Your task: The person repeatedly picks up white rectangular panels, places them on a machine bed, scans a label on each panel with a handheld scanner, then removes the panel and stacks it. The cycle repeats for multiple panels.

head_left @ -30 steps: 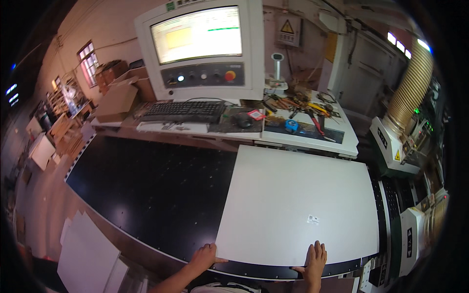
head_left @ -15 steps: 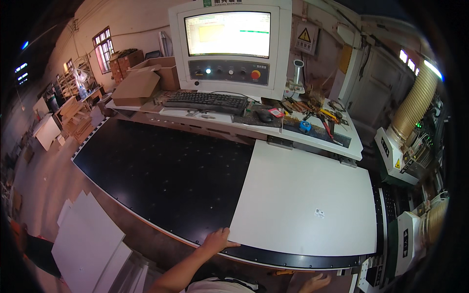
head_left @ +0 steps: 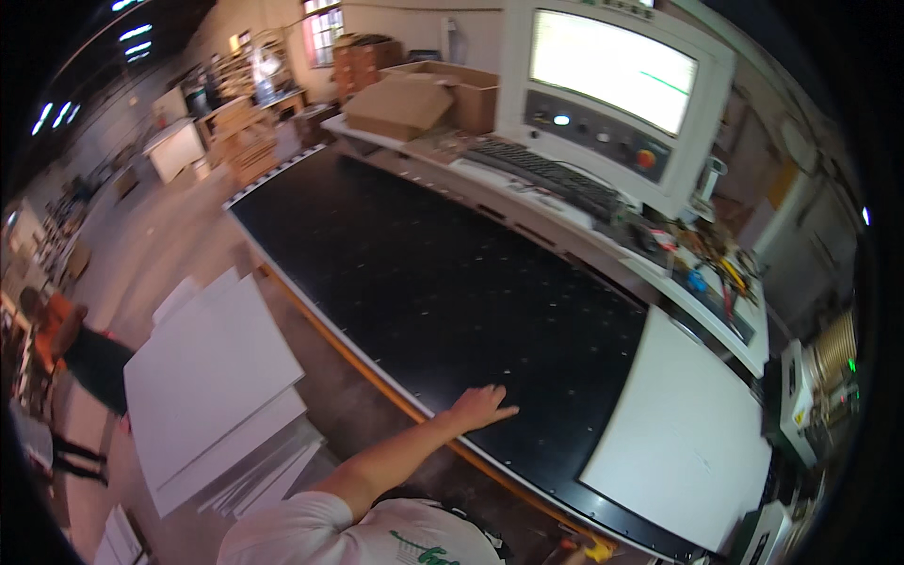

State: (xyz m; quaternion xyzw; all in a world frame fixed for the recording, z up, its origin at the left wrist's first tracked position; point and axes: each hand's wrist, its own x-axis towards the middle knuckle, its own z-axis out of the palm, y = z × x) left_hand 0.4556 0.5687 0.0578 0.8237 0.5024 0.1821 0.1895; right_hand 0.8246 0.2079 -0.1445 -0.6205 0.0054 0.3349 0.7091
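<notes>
My left hand [head_left: 480, 408] is over the near edge of a long black machine bed [head_left: 443, 311], thumb and fingers apart and holding nothing. Whether its fingertips touch the bed is hard to say. To its right, a flat white panel [head_left: 692, 424] covers the right end of the bed. Only a blurred bit of my right hand [head_left: 573, 556] shows at the bottom edge, beside a yellow object [head_left: 600, 548] below the bed's rim. Its fingers are too smeared to show whether they grip that object.
A stack of white panels [head_left: 212, 386] stands at left. Behind the bed is a shelf with a keyboard [head_left: 551, 177], a screen cabinet [head_left: 612, 71], tools [head_left: 730, 273] and an open cardboard box [head_left: 405, 104]. Machine heads [head_left: 800, 395] stand at right. Two people [head_left: 61, 330] are far left.
The view has swung left. My left hand has left the white panel's corner and is now further left along the bed's edge. My right hand is now close to the yellow object.
</notes>
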